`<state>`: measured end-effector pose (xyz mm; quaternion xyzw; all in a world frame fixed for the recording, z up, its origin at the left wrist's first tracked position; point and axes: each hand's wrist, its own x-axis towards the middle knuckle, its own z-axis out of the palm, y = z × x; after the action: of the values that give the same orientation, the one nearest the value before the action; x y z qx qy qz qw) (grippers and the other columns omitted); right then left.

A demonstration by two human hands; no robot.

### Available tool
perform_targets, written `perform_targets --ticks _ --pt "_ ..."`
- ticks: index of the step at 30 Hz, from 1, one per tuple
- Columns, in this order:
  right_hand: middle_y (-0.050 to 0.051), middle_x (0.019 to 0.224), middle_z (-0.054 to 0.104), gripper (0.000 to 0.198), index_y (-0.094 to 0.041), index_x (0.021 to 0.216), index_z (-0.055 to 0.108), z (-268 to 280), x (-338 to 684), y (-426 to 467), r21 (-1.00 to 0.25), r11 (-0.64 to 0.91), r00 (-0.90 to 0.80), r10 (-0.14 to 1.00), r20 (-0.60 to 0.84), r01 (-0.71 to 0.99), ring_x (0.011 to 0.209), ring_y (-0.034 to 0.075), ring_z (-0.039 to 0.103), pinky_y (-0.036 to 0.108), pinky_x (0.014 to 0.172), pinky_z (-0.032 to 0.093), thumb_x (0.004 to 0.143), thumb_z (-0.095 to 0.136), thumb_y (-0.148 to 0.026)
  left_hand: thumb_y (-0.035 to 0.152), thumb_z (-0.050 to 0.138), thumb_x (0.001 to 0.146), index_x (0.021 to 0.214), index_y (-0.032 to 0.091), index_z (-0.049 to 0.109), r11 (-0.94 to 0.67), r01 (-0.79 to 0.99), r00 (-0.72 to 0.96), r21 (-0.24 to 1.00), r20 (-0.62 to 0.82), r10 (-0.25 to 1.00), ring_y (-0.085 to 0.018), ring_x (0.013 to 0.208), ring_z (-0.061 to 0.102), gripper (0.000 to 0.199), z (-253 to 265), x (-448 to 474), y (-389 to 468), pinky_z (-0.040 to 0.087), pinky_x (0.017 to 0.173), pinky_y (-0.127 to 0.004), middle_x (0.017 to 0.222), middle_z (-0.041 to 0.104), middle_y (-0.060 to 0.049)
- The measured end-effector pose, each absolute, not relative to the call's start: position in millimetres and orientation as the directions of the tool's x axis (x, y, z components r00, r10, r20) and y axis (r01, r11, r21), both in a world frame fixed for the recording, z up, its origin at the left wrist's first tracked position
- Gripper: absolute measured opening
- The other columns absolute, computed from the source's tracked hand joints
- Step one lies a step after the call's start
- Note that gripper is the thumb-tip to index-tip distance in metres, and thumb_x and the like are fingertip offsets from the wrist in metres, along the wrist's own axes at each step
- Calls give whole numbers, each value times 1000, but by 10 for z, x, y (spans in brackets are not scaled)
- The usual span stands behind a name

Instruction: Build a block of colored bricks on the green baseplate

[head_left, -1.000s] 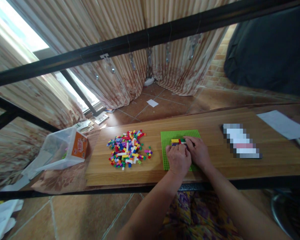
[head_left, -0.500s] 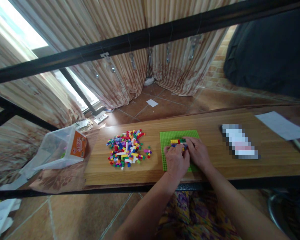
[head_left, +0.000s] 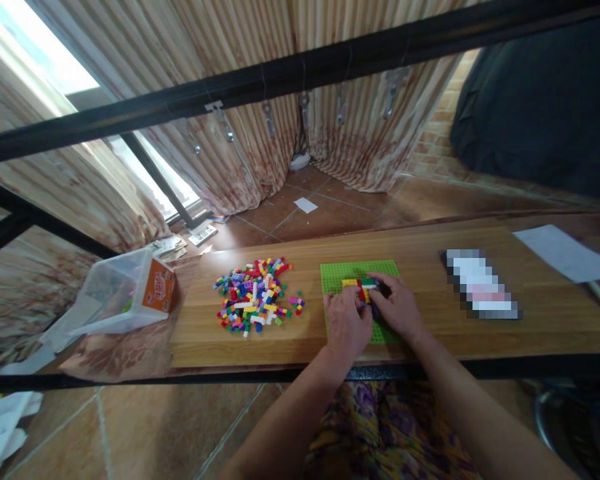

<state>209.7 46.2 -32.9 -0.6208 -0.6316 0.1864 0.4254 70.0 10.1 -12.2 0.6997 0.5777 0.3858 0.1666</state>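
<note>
A green studded baseplate (head_left: pixel 332 273) lies on the wooden board in front of me. On or just above it is a small build of toy bricks (head_left: pixel 361 285) in yellow, red, green and blue, partly covered by my fingers. My left hand (head_left: pixel 347 321) grips its left and near side with bent fingers. From the right, my right hand (head_left: pixel 399 308) holds the same build, thumb and fingers around its end. Whether the build is fixed to the plate cannot be made out.
Left of the baseplate is a pile of loose coloured bricks (head_left: pixel 253 297) on the wooden board (head_left: pixel 300 353). A clear plastic bin (head_left: pixel 113 293) with an orange label stands farther left. To the right lie a pixelated phone-like object (head_left: pixel 483 283) and a white paper sheet (head_left: pixel 565 252).
My left hand has shifted slightly left and its fingers have moved over the build, uncovering more red and yellow bricks. My right hand stays at the build's right end.
</note>
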Motion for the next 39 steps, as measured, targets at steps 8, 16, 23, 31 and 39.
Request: perform_targets --ticks 8,16,23,31,39 --pt "8 106 72 39 -22 110 71 -340 2109 468 -755 181 108 942 316 630 102 26 61 48 97 46 76 56 -33 14 65 82 104 22 59 -267 697 51 665 325 944 -18 80 66 24 -117 691 120 40 99 -40 77 67 2" --pt "10 106 72 36 -21 108 72 -326 2102 465 -760 176 119 941 316 625 102 27 62 49 97 45 81 55 -38 20 60 89 104 28 65 -327 751 133 574 354 926 -20 91 65 18 -64 675 108 35 103 -43 92 73 -2" --pt "10 107 72 38 -21 108 72 -324 2113 468 -768 170 108 949 296 618 104 27 61 49 98 45 81 57 -42 20 58 91 97 27 67 -329 761 140 559 353 925 -19 90 64 12 -76 686 101 34 103 -43 92 72 -1" --pt "10 109 72 37 -21 107 72 -326 2121 481 -790 154 111 956 270 593 106 27 61 48 100 44 80 60 -43 21 57 92 92 24 67 -362 784 173 505 382 908 -19 90 63 11 -121 689 125 33 104 -44 91 72 -2" --pt "9 110 72 38 -22 107 73 -346 2150 510 -799 149 86 966 243 583 106 26 62 48 101 44 79 60 -44 21 57 90 85 22 66 -423 815 243 396 428 870 -20 90 63 11 -128 689 150 32 105 -45 90 71 -3"
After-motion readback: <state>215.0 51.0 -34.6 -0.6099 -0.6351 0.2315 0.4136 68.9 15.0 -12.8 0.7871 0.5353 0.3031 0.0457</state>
